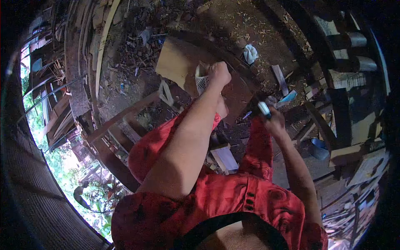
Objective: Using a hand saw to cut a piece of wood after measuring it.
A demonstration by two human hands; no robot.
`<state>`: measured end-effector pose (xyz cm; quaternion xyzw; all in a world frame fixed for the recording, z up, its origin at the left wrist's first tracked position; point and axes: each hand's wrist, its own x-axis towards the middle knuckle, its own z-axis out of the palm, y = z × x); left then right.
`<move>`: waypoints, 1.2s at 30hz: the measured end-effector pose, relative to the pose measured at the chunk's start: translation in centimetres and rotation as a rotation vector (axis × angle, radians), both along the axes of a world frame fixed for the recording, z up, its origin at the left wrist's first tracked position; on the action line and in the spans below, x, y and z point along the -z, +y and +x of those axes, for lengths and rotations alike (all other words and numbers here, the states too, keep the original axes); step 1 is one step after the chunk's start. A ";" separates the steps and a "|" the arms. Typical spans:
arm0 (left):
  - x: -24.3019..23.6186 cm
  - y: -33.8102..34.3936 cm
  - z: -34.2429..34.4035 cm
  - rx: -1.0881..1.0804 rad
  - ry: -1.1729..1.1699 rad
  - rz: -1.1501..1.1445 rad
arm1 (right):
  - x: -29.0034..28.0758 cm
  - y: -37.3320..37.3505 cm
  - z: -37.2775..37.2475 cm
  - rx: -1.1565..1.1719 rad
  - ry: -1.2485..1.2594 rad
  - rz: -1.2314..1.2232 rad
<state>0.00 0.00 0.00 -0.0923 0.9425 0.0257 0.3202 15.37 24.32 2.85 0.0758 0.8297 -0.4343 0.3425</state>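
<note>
Nearest: red patterned clothing [225, 191] over lap and legs, with a pale flat-faced block [225, 158] lying between the legs, in contact with neither hand. Next out, on the right side, right hand [275, 121]: fingers curled round a short bright-ended object [263, 109], looks gripped; glare and blur hide what kind it is, and it's clear of the other hand. Bare foot [222, 107] sits just below the left wrist, at the near side of a brown board [179, 58] on the ground. Left hand [220, 75]: reached out over that board, closed like a fist, knuckles up, with the pale pierced piece [201, 83] right against its left side; seems held, though fingertips are hidden so can't confirm the pinch. Piece is over the board, roughly upright as far as it shows. Progress, as a judgement: mid-job; the row pattern of holes in the piece's wall is there, the piece is at the hand and not set aside, the bright-ended object is in the other hand but apart from it. So releasing both looks not yet done; can't tell whether the piece itself needs more work. Beyond: small wooden frame [166, 92] left of the board, wood offcut [280, 80] and blue scrap [288, 96] to the right, crumpled white item [250, 54] past the board, wood chips over the dirt floor [233, 21]
</note>
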 end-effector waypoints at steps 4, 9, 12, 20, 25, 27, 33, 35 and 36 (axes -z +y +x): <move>0.2 0.0 0.3 0.038 0.101 0.077 | -2.4 2.4 2.5 0.112 0.261 -0.113; -0.4 0.0 0.3 0.049 0.065 0.075 | 1.6 -2.8 -2.0 0.030 -0.010 0.127; -0.6 0.1 0.2 0.071 0.083 0.046 | 2.0 -3.7 -2.9 0.014 -0.208 0.315; -1.2 0.4 0.0 0.041 0.061 0.046 | -0.6 2.6 4.4 -0.064 0.024 0.121; -2.1 0.6 0.4 0.041 0.097 0.066 | 5.7 -3.1 0.6 0.053 0.054 0.171; -2.4 0.6 0.3 0.045 0.117 0.066 | 7.4 -4.5 -0.9 -0.124 -0.034 0.308; -2.3 0.8 0.0 0.042 0.078 0.039 | -0.2 1.8 3.7 -0.094 0.297 0.150; -2.1 0.8 -0.1 0.014 0.041 0.024 | -2.2 2.9 3.6 0.063 0.157 0.060; -2.1 0.8 0.0 0.024 0.041 0.039 | -2.5 2.6 3.0 0.082 0.176 -0.011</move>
